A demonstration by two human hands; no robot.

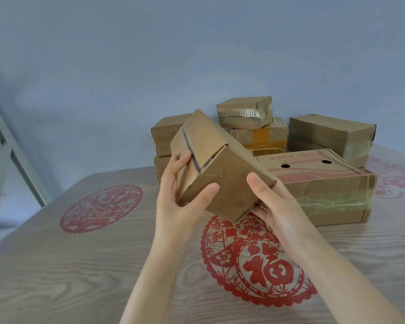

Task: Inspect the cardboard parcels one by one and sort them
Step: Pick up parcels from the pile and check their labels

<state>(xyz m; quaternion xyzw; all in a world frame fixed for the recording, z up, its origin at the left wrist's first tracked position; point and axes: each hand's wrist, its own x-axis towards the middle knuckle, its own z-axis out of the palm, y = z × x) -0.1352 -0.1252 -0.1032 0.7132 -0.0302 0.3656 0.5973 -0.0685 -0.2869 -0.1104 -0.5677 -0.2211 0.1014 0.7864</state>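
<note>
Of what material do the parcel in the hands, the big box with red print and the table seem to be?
Held parcel: matte brown cardboard, likely corrugated; a flap gapes at its end, and glossy tape crosses it. Large printed box: creased cardboard too, banded with shiny clear tape. Table: smooth wood-grain surface, perhaps laminate or a printed cover; I cannot tell.

Both your bare forearms rise from the lower edge, angling in toward each other; your left hand grips the near end of the parcel, thumb laid on one face, fingers curled over the end; your right hand cups it from beneath, thumb pressed near its lower corner.
</note>
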